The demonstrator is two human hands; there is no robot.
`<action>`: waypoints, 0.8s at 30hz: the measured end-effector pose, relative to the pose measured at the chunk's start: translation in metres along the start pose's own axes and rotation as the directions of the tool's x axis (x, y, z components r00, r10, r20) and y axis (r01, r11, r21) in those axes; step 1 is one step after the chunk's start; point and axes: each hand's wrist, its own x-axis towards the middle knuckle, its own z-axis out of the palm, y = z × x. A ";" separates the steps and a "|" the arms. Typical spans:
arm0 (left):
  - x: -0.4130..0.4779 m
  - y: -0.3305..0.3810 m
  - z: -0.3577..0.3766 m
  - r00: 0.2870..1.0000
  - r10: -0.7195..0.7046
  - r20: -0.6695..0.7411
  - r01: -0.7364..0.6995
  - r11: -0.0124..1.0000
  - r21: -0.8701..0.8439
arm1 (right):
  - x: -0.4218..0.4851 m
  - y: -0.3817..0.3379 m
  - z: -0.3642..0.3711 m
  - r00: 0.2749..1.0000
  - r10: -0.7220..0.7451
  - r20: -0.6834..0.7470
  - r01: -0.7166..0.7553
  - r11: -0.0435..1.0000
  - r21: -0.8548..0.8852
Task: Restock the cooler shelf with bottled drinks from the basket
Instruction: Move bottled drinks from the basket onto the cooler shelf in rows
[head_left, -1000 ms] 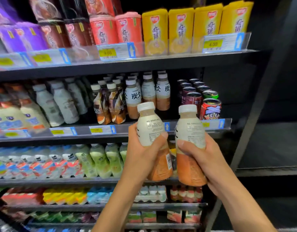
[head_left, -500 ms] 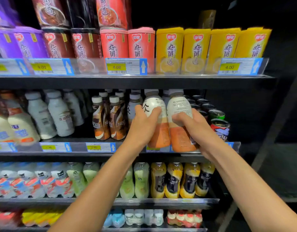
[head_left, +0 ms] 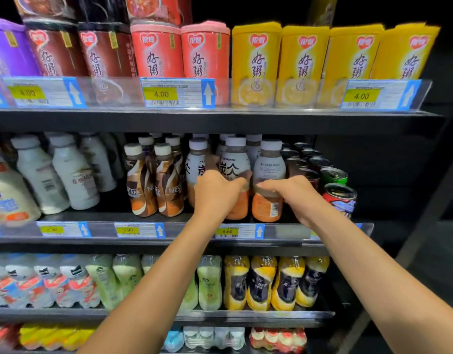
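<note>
Two white-and-orange bottles stand at the front of the middle shelf [head_left: 184,245]. My left hand [head_left: 216,192] grips the left bottle [head_left: 233,167] around its middle, label facing me. My right hand [head_left: 295,192] grips the right bottle [head_left: 268,172], whose back label faces me. Both bottles are upright with their bases on the shelf, in front of more bottles of the same kind [head_left: 197,159]. The basket is out of view.
Brown coffee bottles [head_left: 153,182] stand just left of my left hand, and drink cans [head_left: 339,198] just right of my right hand. White milk bottles [head_left: 69,172] fill the left. Porridge cups [head_left: 256,65] line the shelf above, yellow bottles [head_left: 261,282] the one below.
Both hands have carried the two bottles from in front of the shelf edge up and onto the middle shelf, setting them down in the row between coffee bottles and cans.
</note>
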 end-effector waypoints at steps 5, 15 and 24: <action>-0.002 -0.007 0.005 0.997 0.053 -0.061 -0.051 0.998 0.028 | 0.016 0.016 0.000 0.994 0.097 -0.045 -0.095 0.994 0.055; -0.001 -0.018 0.006 0.988 0.044 -0.150 -0.027 0.993 0.113 | 0.027 0.019 0.005 0.995 -0.088 -0.036 0.078 0.976 -0.203; -0.003 -0.028 0.007 0.987 0.066 -0.147 -0.030 0.971 0.236 | 0.024 0.021 0.006 0.978 -0.180 -0.100 0.145 0.946 -0.291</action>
